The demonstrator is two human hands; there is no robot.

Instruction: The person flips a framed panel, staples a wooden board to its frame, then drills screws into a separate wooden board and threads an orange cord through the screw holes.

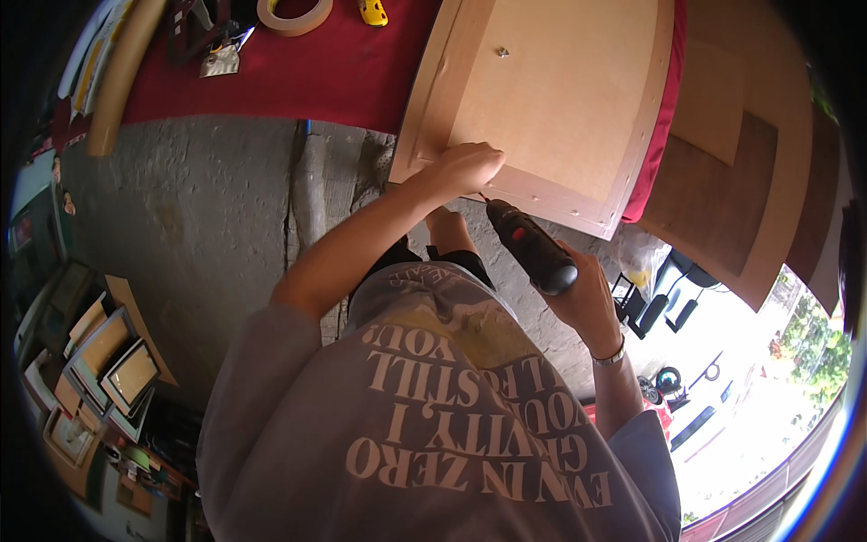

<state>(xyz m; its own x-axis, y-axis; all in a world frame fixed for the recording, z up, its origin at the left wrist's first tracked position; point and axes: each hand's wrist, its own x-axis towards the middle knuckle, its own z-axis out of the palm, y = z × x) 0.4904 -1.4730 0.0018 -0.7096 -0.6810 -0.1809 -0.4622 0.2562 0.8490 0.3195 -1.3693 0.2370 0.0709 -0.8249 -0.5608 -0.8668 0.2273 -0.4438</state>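
My right hand (582, 294) grips a black power screwdriver (524, 237) with a red button, its thin bit aimed at the near edge of a flat board. That board (551, 108), light brown with brown tape around its border, looks like the back of a picture frame and lies on the table. My left hand (474, 167) is closed on the board's near-left edge, close to the bit's tip. Whatever its fingers hold there is hidden. A small shiny metal piece (503, 52) rests on the board's far half.
Red cloth (334, 77) covers the table. On it lie a tape roll (296, 29), a yellow tool (372, 11), a small packet (220, 60) and a cardboard tube (126, 81). Brown panels (722, 194) stand right. Several picture frames (129, 375) lean at lower left above grey floor (208, 208).
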